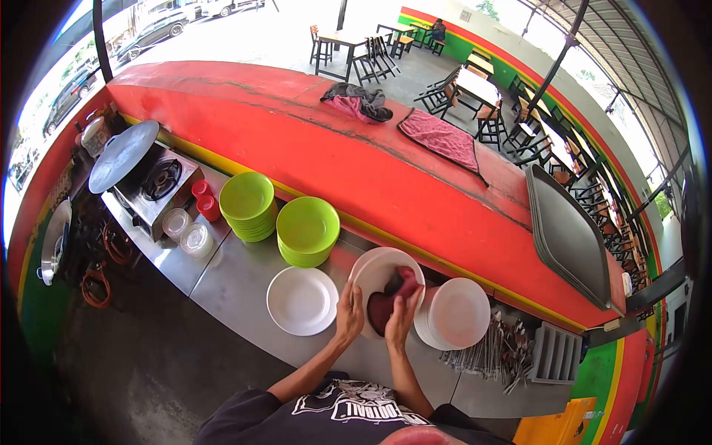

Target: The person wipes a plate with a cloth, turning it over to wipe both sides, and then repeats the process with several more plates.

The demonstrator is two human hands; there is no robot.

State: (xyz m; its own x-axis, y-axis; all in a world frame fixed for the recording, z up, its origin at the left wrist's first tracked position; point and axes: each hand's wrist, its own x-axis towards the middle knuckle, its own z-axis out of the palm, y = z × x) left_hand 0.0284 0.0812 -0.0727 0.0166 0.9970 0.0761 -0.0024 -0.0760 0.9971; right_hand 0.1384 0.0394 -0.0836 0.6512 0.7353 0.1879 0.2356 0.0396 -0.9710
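Observation:
My left hand (pixel 350 313) is closed on the left rim of a white bowl (pixel 368 268), which is tilted toward me above the steel counter. Inside the bowl, my right hand (pixel 402 313) presses a dark red cloth (pixel 380 308) against the surface; the fingers are wrapped round the cloth. A single white bowl (pixel 302 301) sits on the counter to the left of my hands. To the right, close beside the held bowl, stands a stack of white bowls (pixel 458 313). The underside of the held bowl is hidden.
Two stacks of green bowls (pixel 247 200) stand back left, near red cups (pixel 208 207), clear containers (pixel 196 240) and a gas stove (pixel 152 182). Loose cutlery (pixel 493 345) and a grey cutlery tray (pixel 555 354) lie right. A red ledge (pixel 311 159) holds cloths (pixel 445 141) and stacked trays (pixel 567 233).

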